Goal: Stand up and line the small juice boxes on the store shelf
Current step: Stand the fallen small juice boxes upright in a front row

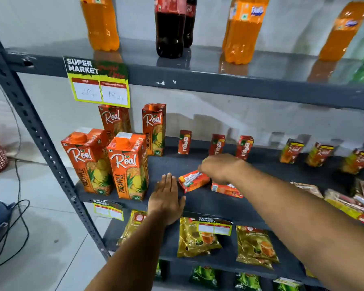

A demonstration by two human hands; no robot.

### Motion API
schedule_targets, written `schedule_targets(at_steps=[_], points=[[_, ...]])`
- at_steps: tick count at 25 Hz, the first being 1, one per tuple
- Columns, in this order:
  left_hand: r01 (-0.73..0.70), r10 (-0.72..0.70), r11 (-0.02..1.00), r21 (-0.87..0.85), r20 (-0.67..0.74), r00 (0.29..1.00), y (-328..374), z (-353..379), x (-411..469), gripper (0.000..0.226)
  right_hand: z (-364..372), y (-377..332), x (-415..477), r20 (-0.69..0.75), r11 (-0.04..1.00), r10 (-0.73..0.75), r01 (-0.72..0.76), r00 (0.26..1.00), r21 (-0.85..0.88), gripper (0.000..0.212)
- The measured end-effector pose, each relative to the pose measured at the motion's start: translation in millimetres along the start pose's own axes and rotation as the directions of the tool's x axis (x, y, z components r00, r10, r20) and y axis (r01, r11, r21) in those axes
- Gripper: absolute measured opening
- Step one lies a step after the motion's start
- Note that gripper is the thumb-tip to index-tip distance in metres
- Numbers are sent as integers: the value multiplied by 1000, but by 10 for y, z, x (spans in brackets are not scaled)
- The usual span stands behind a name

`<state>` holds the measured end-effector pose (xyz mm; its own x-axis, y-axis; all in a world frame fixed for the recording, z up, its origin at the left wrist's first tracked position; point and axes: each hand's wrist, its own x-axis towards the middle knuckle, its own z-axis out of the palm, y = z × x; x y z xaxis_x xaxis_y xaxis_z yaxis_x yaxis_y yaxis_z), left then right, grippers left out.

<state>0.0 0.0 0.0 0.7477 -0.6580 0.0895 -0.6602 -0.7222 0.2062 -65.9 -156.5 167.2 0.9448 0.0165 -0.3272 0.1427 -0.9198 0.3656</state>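
Three small red Maaza juice boxes point(184, 142) stand upright in a row at the back of the dark middle shelf point(200, 201). Two more small boxes lie flat near the shelf front: one orange-red box point(192, 181) and another point(226, 190) partly hidden under my right forearm. My right hand point(220, 168) hovers over the first lying box, fingers curled down at its far end; whether it grips the box is unclear. My left hand point(166, 198) rests flat, fingers apart, on the shelf just left of that box.
Tall Real pineapple cartons point(128, 165) stand at the shelf's left. Small Real juice boxes point(291, 151) stand at the back right, with flat packs point(347, 203) lying at the front right. Soda bottles point(170, 28) fill the shelf above; gold pouches point(194, 238) sit below.
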Motion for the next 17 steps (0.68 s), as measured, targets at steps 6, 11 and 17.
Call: schedule_targets(at_steps=[6, 11, 17], points=[[0, -1, 999, 32, 32, 999, -90, 61, 68, 84, 201, 17, 334, -33, 983, 60, -53, 998, 178, 28], [-1, -1, 999, 53, 33, 999, -94, 70, 71, 87, 344, 17, 581, -4, 962, -31, 31, 1000, 271, 40], [2, -4, 999, 53, 30, 1000, -92, 78, 66, 87, 578, 27, 797, -132, 928, 76, -21, 988, 373, 39]])
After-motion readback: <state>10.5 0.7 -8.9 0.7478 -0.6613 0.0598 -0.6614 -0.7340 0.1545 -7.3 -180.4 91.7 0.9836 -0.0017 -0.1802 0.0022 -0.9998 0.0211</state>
